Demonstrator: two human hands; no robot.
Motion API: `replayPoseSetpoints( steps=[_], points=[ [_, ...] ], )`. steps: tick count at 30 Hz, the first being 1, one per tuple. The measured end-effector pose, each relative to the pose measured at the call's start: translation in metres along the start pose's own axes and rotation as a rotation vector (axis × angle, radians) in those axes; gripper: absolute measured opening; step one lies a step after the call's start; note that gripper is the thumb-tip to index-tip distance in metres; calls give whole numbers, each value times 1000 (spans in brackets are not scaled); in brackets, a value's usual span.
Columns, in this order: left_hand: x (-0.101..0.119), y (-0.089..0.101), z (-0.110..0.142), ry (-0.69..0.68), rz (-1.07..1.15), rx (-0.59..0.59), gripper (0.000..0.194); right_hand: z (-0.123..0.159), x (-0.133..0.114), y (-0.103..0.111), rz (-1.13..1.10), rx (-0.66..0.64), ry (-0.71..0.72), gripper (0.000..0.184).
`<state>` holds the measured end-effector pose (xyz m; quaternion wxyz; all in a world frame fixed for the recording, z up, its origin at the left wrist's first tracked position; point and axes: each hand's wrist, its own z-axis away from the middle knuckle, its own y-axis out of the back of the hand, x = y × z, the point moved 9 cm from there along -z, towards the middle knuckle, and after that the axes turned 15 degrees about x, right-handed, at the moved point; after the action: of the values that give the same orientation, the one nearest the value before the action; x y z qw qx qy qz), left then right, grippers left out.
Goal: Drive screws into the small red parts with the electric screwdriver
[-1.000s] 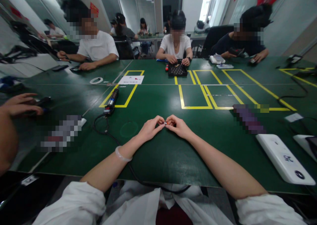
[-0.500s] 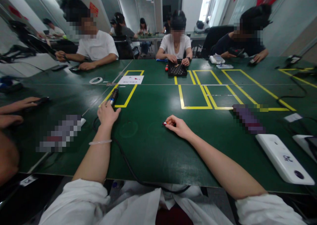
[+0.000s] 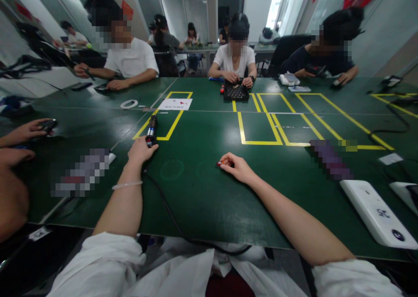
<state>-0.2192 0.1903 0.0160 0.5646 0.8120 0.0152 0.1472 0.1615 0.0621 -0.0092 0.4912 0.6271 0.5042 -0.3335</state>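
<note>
My left hand is closed around the lower end of a black cylinder with a blue band that looks like a flashlight. The cylinder points away from me, and my fingers are partly hidden behind the hand. My right hand rests on the green table, pinching a small red-and-orange piece between thumb and fingertips. Its kind is too small to make out. Between the hands, a faint ring mark shows on the tabletop.
Yellow tape outlines mark the table, with a printed paper and a white ring beyond my left hand. A black cable runs near my left forearm. A white power bank lies right. A person opposite handles a black tray.
My left hand has shifted slightly back and closed on the flashlight-like cylinder, which now shows more of its length. My right hand keeps its pinch in nearly the same place.
</note>
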Motion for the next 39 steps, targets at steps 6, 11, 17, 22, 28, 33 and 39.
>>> replayPoseSetpoints(
  steps=[6, 11, 17, 22, 28, 33, 39],
  points=[
    [29, 0, 15, -48, -40, 46, 67, -1, 2, -1, -2, 3, -12, 21],
    [66, -3, 35, -145, -33, 41, 64, -1, 1, 0, 21, 14, 14, 20],
    [124, -1, 73, -324, -5, 20, 59, -3, 0, 5, 56, 81, 46, 17],
    [166, 1, 110, -458, 83, -3, 57, -4, 2, 6, 63, 100, 46, 17],
    [204, 10, 148, -602, 200, -20, 55, -5, -2, 12, 106, 146, 77, 17],
    [219, 13, 170, -669, 289, -70, 54, -4, -6, 12, 153, 158, 116, 11],
    [226, 15, 182, -702, 344, -91, 54, -3, -8, 6, 322, 120, 182, 10]
  ],
)
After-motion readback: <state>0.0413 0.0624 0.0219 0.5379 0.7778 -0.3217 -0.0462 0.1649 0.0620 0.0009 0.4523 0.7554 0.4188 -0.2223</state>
